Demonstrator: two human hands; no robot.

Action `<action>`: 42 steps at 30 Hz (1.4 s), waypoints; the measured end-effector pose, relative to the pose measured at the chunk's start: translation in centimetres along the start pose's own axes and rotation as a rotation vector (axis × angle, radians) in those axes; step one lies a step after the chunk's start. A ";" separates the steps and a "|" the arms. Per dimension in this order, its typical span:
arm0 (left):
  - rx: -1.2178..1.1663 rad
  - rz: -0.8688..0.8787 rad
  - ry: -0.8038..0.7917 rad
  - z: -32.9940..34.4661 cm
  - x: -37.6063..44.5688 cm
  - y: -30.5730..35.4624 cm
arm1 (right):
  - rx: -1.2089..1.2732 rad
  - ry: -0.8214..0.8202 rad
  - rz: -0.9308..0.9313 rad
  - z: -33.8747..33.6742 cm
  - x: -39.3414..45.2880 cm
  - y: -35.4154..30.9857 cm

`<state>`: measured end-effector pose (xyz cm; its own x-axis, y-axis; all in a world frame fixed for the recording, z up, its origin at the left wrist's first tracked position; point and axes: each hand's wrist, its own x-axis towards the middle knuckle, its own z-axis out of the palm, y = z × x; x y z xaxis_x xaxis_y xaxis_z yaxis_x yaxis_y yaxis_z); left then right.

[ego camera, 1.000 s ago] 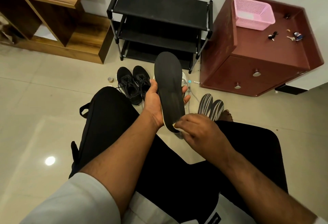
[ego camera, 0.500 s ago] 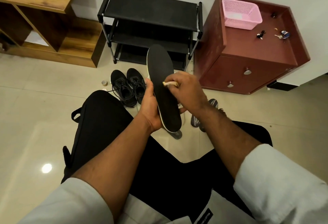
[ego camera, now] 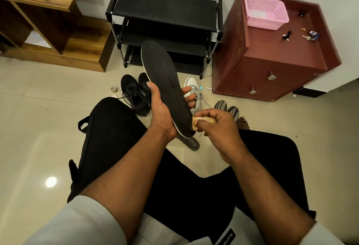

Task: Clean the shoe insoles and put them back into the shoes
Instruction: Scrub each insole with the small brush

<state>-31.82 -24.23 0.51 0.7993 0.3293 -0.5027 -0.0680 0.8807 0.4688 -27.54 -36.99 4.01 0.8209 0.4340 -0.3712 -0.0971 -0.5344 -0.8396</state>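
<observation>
Black insole held tilted, black shoes on floor

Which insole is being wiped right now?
The black insole held up in the left hand; the other dark insole lies untouched on the floor beneath it.

A seated person's left hand holds an insole upright above the lap; the right hand meets its near end. Beyond, shoes sit before a shoe rack. A cabinet stands right of it, a basket on top beside what may be keys.
</observation>
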 end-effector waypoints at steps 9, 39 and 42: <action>-0.068 -0.001 -0.015 -0.4 -0.1 0.3 | -0.260 -0.134 -0.271 1.5 -1.1 -1.4; -0.112 0.000 0.053 -0.8 -0.3 1.0 | -0.487 -0.226 -0.499 -0.4 -0.4 1.0; -0.171 0.022 0.073 -0.9 -0.4 1.2 | -0.458 -0.186 -0.568 0.1 -0.6 1.2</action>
<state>-32.75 -23.00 0.55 0.7512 0.3679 -0.5481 -0.1906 0.9158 0.3535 -28.19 -37.80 3.20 0.5620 0.8267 -0.0249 0.5902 -0.4219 -0.6882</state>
